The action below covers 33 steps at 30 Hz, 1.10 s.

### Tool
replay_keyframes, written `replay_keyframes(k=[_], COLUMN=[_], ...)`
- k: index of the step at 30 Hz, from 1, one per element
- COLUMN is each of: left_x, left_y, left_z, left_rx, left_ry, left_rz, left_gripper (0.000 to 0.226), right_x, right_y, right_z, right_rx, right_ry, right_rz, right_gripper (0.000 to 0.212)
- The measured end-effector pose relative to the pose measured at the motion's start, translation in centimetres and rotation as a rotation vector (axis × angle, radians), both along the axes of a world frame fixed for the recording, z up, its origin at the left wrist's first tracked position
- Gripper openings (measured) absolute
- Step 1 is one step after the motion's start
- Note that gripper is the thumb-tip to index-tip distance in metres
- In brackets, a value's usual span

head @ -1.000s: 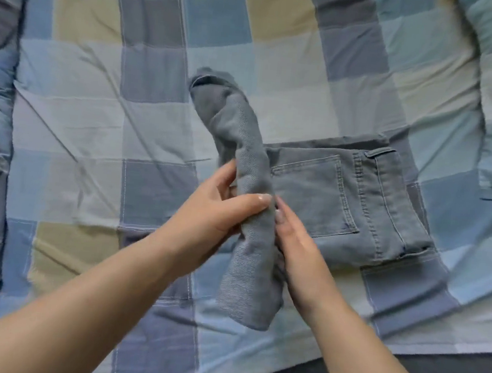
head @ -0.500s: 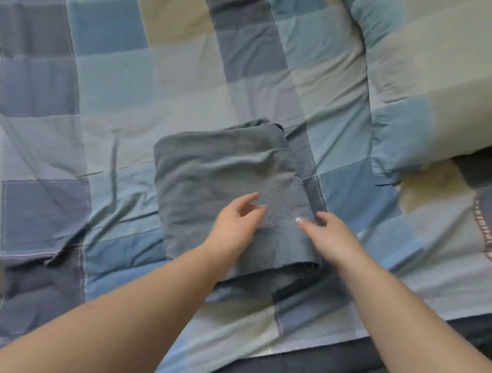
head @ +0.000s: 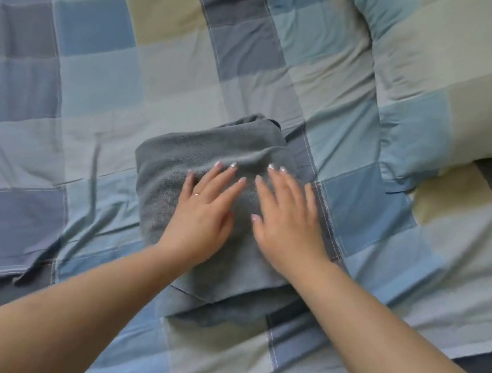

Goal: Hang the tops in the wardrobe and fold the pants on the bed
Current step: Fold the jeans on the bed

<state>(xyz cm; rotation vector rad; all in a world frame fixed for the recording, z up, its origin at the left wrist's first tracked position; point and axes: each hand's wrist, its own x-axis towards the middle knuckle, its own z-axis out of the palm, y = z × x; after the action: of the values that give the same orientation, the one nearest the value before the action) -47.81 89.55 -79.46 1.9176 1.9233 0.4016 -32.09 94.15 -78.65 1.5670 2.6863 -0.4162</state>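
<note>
Since half a second earlier, both the left hand (head: 202, 215) and right hand (head: 288, 221) had flattened, fingers spread, onto the folded grey pants (head: 174, 160), a compact wrinkled bundle near the pillow (head: 449, 86)

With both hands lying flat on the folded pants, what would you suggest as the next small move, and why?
Probably lift both hands away. The pants already lie as a compact folded bundle on the bed, and the left hand and right hand press on top with straight fingers, gripping nothing, so the fold looks finished.
</note>
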Motion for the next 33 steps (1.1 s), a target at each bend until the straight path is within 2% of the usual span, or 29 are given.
replay_keyframes(k=[2,5,8,10,12,14,19,21,23,25,27,30,33], left_x=[0.3,0.1,0.5,1.0,1.5,1.8,1.6,1.4,1.1,0.0,-1.8,-4.2,-4.4], left_y=[4.6,11.1,15.3,16.6,17.3,18.1,20.6,20.6,19.6,16.7,11.8,2.6,-4.1], left_z=[-0.6,-1.4,-1.7,-2.1,-2.4,-1.8,0.1,-0.2,-1.0,-1.8,-2.3,-3.7,-4.9], left_rx=[0.044,0.092,0.073,0.005,-0.032,-0.05,-0.046,-0.039,-0.007,0.1,0.162,0.028,-0.068], left_ry=[0.064,0.109,-0.044,-0.124,-0.095,-0.053,0.09,0.094,0.059,0.066,0.1,0.185,0.026], left_rz=[-0.107,-0.116,0.027,0.184,0.223,0.212,0.1,0.109,0.182,0.233,0.217,0.28,0.412], left_gripper=[0.054,0.044,0.032,0.031,0.024,0.019,0.024,0.024,0.025,0.032,0.046,0.068,0.075], right_x=[-1.9,-1.7,0.9,3.1,4.6,5.4,6.8,6.8,6.2,5.1,3.8,3.5,4.4], right_y=[1.2,2.7,2.4,1.9,2.0,2.1,0.9,1.5,2.0,2.2,2.0,2.6,3.2], right_z=[-1.5,-3.7,-3.9,-3.8,-3.6,-3.7,-4.1,-4.5,-4.7,-4.8,-5.4,-7.0,-7.6], right_rx=[-0.022,-0.036,0.041,0.043,-0.038,-0.138,-0.211,-0.228,-0.149,-0.053,-0.077,-0.21,-0.234], right_ry=[-0.041,-0.048,0.134,0.157,0.081,0.052,0.349,0.278,0.183,0.215,0.186,0.069,0.168], right_rz=[0.029,-0.057,-0.199,-0.305,-0.335,-0.301,-0.379,-0.386,-0.35,-0.275,-0.192,-0.175,-0.215], right_gripper=[0.067,0.068,0.061,0.056,0.051,0.047,0.043,0.046,0.055,0.065,0.071,0.072,0.073])
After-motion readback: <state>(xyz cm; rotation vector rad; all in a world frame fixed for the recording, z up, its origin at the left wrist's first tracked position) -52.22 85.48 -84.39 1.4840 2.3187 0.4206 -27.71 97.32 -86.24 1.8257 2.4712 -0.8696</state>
